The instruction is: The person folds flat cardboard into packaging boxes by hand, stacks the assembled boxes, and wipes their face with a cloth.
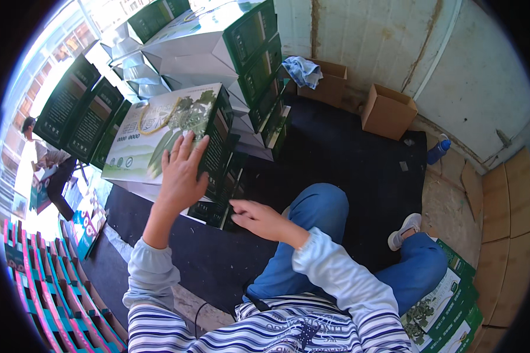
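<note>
A white and green printed gift box (165, 126) with a yellow cord handle lies flat on top of a low stack in front of me. My left hand (184, 173) rests on its top face near the close right corner, fingers spread. Just right of the stack's dark green lower boxes (218, 209) is my right hand (264, 220), its fingers pointing left and somewhat apart. I see nothing held in it; whether its fingertips touch the box edge is hard to tell.
Taller stacks of similar boxes (241, 56) stand behind. Flat green and white cartons (447, 300) lie by my right knee, pink and teal ones (53, 288) at lower left. Brown cartons (388, 112) and a blue bottle (439, 150) sit by the wall. Another person (47, 156) sits far left.
</note>
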### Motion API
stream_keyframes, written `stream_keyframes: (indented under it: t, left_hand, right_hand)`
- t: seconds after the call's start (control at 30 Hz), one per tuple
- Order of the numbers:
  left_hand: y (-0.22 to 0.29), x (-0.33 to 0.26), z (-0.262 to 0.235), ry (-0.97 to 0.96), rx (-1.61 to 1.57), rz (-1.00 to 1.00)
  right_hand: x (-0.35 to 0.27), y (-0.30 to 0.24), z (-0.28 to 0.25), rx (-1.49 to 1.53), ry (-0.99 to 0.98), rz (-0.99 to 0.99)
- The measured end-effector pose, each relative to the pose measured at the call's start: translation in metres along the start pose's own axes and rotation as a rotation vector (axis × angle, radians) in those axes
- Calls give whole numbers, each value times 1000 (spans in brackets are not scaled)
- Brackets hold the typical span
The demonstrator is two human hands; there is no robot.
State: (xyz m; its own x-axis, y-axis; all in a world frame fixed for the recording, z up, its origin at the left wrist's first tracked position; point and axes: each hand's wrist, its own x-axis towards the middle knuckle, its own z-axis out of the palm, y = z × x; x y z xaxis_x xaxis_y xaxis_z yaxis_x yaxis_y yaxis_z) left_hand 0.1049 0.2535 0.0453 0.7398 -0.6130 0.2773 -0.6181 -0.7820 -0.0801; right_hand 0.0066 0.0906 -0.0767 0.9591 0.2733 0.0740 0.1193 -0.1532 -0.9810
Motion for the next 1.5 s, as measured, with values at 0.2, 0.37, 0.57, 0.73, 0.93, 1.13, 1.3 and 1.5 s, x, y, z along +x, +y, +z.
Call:
stream_keyframes:
  t: [0.2, 0.37, 0.57, 0.73, 0.93, 1.13, 1.3, 1.5]
  left_hand:
    - [-29, -32, -20, -48, -145, 19]
    - [-41, -45, -19, -43, -93, -46]
    - [-46, -43, -5, 14, -38, -76]
    - [-7, -44, -18, 140, 211, -33]
    - [150, -62, -24, -65, -404, 449]
    - [229, -44, 23, -141, -527, 677]
    - [261, -40, 35, -81, -526, 763]
    - [279, -39, 46, -59, -499, 796]
  right_hand:
    - [-97, -36, -37, 283, -89, 83]
    - [-166, -47, -65, 262, 71, 138]
    - [-266, -50, -61, 351, 401, 240]
    - [-375, -41, -32, 349, 606, 522]
    - [-465, -47, 40, -137, -173, 813]
    - [-460, -87, 94, -177, 417, 677]
    - [-472, -58, 132, -406, 499, 758]
    - [-459, -82, 116, -295, 458, 803]
